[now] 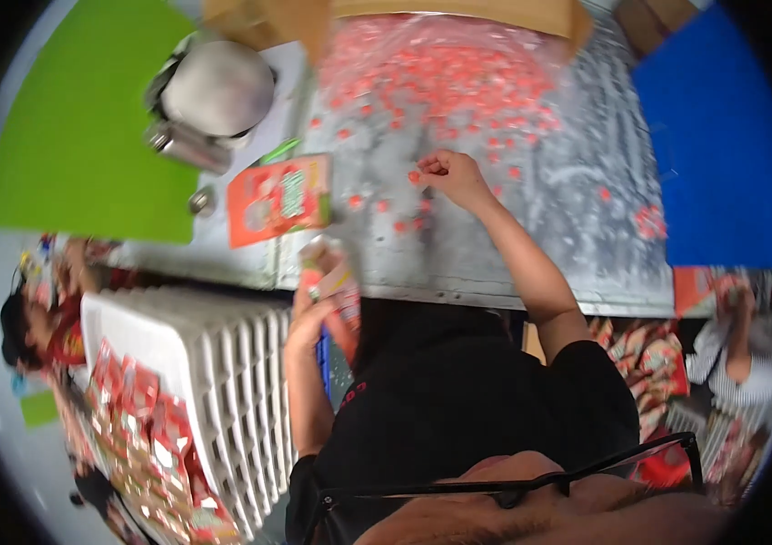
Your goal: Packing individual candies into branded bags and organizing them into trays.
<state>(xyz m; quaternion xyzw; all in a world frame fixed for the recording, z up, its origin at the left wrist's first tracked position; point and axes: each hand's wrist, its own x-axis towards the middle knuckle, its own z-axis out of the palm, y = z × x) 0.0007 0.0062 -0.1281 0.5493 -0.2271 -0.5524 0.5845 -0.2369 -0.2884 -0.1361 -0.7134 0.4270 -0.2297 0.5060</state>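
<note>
My right hand (455,181) is over the grey metal table (486,263), its fingers pinched on a small red piece (415,177). Several similar pieces lie loose below and beside it. Beyond the hand spreads a large heap of small red pieces (468,86), partly under clear plastic film. At the table's near edge my left hand (306,325) grips a red and white pouch (340,295), held upright. Its top looks open, though blur hides the inside. A flat red printed pouch (258,202) lies on the table just beyond my left hand.
Stacked white trays (222,363) stand at my left, the top one holding red packets (145,400). A round silver object (219,86), a metal bottle (188,148) and a green panel (86,127) are far left. A blue panel (722,145) bounds the right. Other people work on both sides.
</note>
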